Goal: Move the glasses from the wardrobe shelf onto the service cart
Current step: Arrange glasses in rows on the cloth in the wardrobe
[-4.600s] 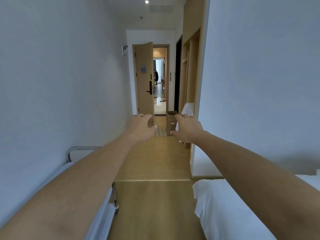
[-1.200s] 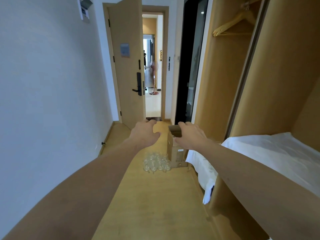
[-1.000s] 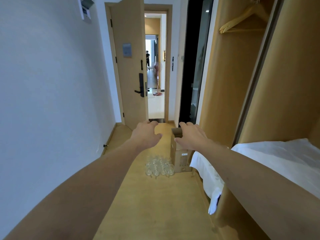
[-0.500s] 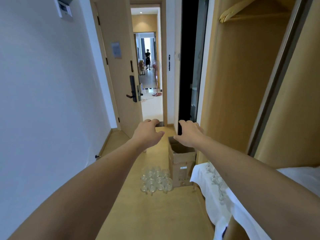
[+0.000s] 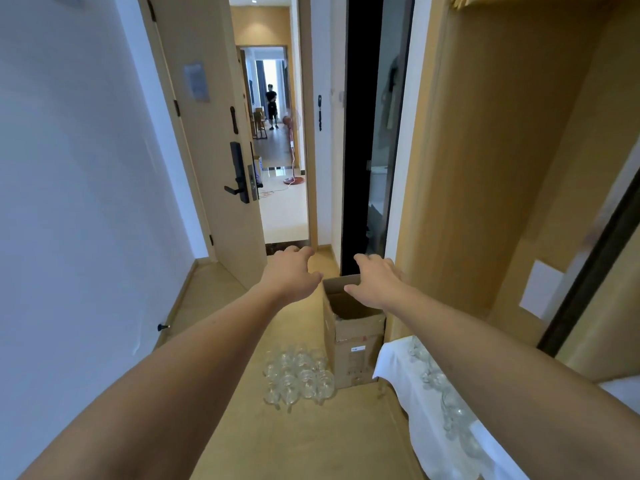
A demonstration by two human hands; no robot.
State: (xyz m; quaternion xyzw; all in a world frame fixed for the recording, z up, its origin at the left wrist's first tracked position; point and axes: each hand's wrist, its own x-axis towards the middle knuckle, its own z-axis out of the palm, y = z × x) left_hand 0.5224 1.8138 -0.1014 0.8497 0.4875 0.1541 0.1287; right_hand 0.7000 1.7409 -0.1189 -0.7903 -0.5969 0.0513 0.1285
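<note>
- A white wall (image 5: 69, 202) fills the left side, with a small doorstop (image 5: 162, 327) low on it near the wooden floor (image 5: 311, 445).
- The room door (image 5: 214, 140) stands open at the far left, a dark lock handle (image 5: 239, 181) on its edge; through the doorway a person (image 5: 272, 105) stands far off in the corridor.
- The left hand (image 5: 294, 271) is stretched forward over the floor, fingers loosely spread and bent, holding nothing.
- A cluster of clear glasses on the floor (image 5: 298, 375) sits below and nearer than the left hand, just left of a cardboard box (image 5: 353, 337) with its top open.
- The right hand (image 5: 375, 280) reaches out above the box opening, fingers relaxed and apart, gripping nothing.
- Right of the box, more glasses on the white cloth (image 5: 446, 400) lie in a row along a white cloth (image 5: 394, 362) at the foot of the wooden wardrobe (image 5: 502, 150); the right forearm partly covers them.
</note>
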